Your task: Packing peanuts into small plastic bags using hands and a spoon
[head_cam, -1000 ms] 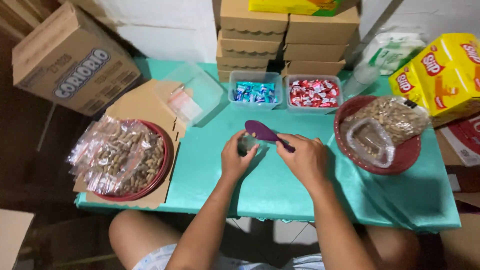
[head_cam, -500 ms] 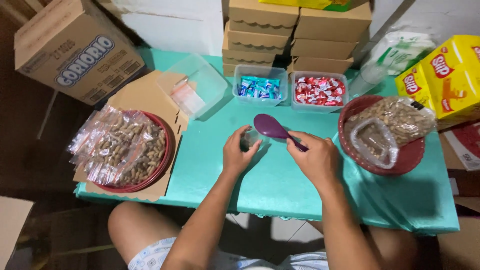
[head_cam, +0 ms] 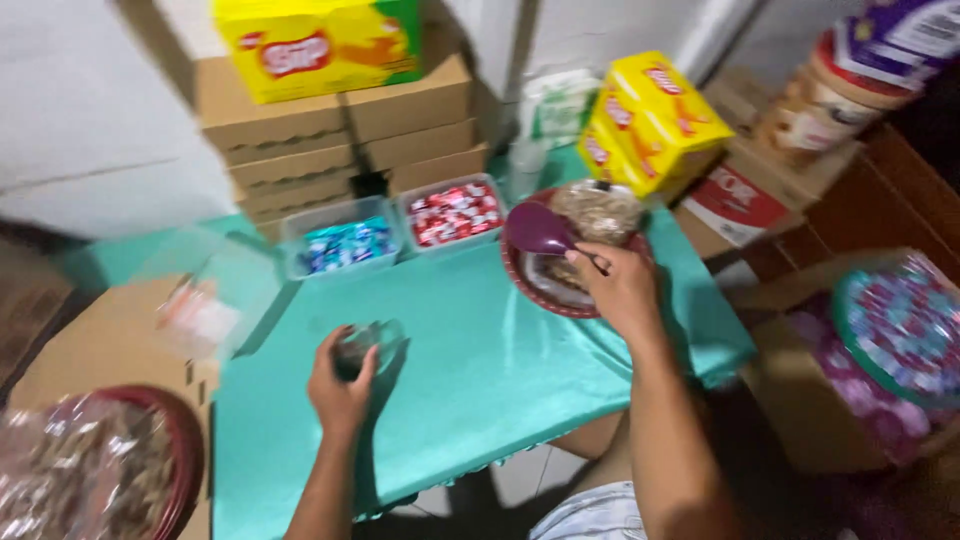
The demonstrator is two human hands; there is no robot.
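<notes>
My left hand (head_cam: 340,385) grips a small clear plastic bag (head_cam: 368,345) that rests on the teal tablecloth (head_cam: 470,360). My right hand (head_cam: 620,288) holds a purple scoop (head_cam: 540,230) over a red bowl (head_cam: 535,290) at the table's right side. A clear bag of brownish snack mix (head_cam: 600,212) lies in that bowl, just beyond the scoop.
Two clear tubs, blue candies (head_cam: 345,245) and red candies (head_cam: 455,212), stand at the back before stacked brown cartons (head_cam: 340,140). Yellow boxes (head_cam: 655,120) sit back right. A second red bowl of bagged snack mix (head_cam: 85,480) and flat cardboard (head_cam: 100,340) lie at left.
My right hand has carried the purple scoop from the table's middle out to the red bowl on the right. The left hand stays on the small bag. The camera has swung right.
</notes>
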